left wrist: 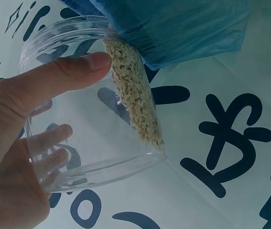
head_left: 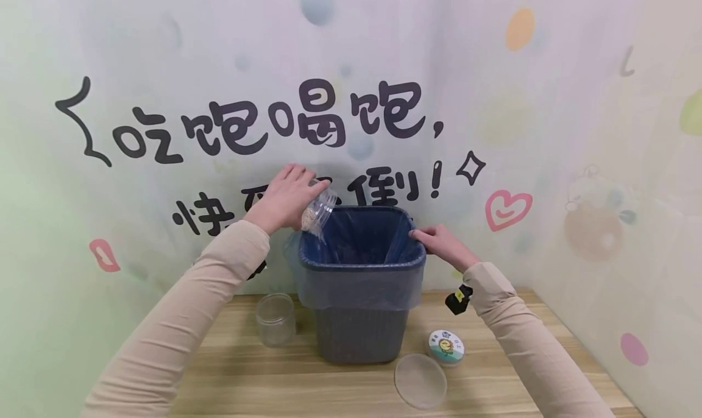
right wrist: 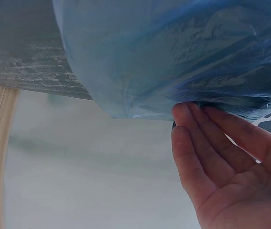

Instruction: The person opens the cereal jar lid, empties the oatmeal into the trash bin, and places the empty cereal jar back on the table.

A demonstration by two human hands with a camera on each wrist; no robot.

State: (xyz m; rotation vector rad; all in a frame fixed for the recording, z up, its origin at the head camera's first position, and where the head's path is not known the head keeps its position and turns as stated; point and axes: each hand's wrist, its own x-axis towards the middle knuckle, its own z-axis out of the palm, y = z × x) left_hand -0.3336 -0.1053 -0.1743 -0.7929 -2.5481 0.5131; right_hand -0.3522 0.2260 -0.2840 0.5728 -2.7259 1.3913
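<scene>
My left hand (head_left: 286,197) grips a clear plastic jar (head_left: 328,206) tilted mouth-down over the left rim of a dark blue trash bin (head_left: 359,336). Pale rolled oats (left wrist: 134,93) lie along the jar's lower side in the left wrist view, reaching to its mouth. A translucent blue bag (head_left: 356,289) lines the bin and folds over its rim. At the bin's right rim, my right hand (head_left: 445,246) holds the edge, thumb over the top. Its fingers (right wrist: 207,138) press the bag from outside in the right wrist view.
On the wooden table (head_left: 241,375), an open clear jar (head_left: 275,320) stands left of the bin. To the front right lie a clear round lid (head_left: 420,381) and a small round tub with a printed top (head_left: 446,347). A wall with large lettering rises close behind the bin.
</scene>
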